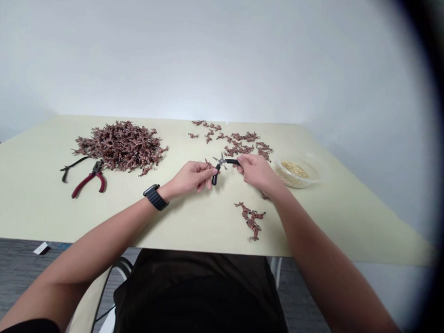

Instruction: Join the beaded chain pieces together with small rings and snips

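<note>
Bare hands hold small metal pliers with black handles (222, 161) spread wide above the pale yellow surface (195, 223).
The right hand's (257, 171) fingers grip one handle, the left hand's (193, 177) pinch the other beside a reddish-brown figurine (208, 163); a heap of similar reddish-brown figurines (122, 145) lies far left.
</note>
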Demonstrator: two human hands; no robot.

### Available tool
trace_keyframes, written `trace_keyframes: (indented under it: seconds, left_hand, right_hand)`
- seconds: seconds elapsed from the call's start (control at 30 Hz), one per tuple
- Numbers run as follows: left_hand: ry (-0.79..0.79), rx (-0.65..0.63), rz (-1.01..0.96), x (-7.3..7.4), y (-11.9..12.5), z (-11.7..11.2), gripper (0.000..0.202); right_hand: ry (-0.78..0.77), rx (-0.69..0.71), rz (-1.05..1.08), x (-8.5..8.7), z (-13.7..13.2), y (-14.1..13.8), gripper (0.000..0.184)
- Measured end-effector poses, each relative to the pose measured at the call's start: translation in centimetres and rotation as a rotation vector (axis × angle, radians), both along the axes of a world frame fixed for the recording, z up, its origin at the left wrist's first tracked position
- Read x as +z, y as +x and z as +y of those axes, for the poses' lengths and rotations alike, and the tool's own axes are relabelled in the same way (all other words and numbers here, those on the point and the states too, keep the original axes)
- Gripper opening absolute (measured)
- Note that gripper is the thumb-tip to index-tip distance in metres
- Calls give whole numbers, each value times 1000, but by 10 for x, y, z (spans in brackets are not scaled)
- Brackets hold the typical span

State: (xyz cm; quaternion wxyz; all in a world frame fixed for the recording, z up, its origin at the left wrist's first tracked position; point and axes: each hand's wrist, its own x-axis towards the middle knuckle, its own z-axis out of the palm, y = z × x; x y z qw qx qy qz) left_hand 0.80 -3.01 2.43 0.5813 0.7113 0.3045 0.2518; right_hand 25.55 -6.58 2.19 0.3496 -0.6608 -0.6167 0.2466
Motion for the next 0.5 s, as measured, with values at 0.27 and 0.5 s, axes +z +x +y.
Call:
trace_keyframes:
  seconds: [0.27,0.5]
  left_hand:
    - [-121,51,-57,-6,6,-4,45]
    - [62,25,36,3,4,-12,51]
  right_hand:
    - [118,181,-207,-3,-16,-27,69]
    - [25,193,-319,-6,-25,-37,74]
